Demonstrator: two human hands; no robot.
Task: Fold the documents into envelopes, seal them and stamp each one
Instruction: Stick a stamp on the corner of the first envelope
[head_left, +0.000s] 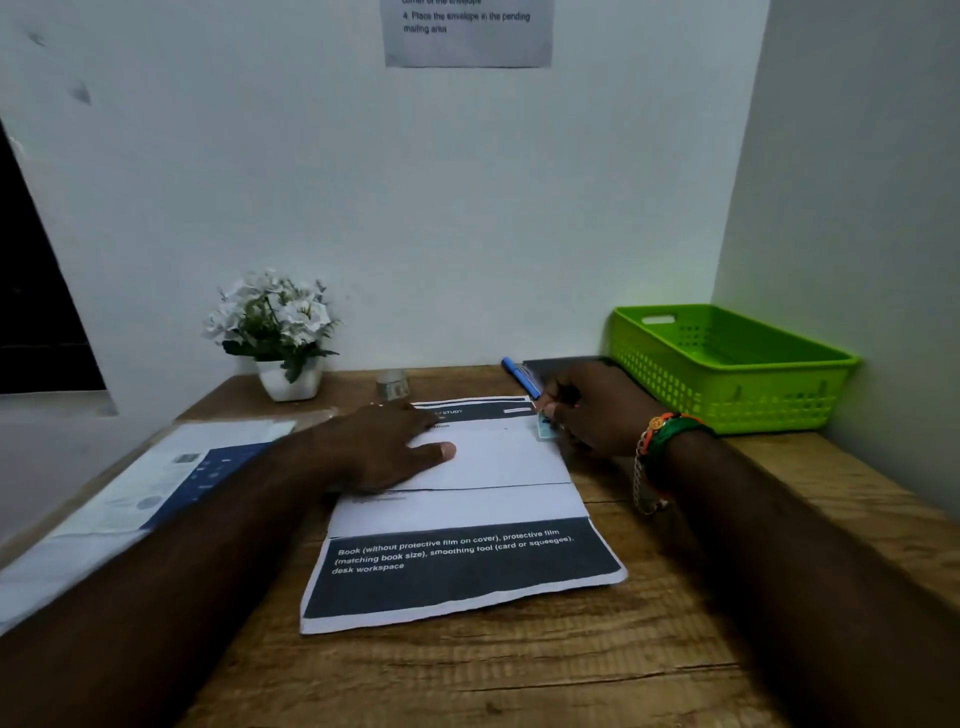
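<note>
A white envelope lies flat on a printed document with dark bands, in the middle of the wooden desk. My left hand rests flat on the envelope's left part, fingers spread. At the envelope's upper right corner my right hand pinches a small pale blue stamp, which touches that corner. A beaded bracelet and a chain circle my right wrist.
A green plastic basket stands at the back right corner. A blue pen and a dark flat object lie behind my right hand. A potted white flower, a small tape roll and a stack of papers occupy the left.
</note>
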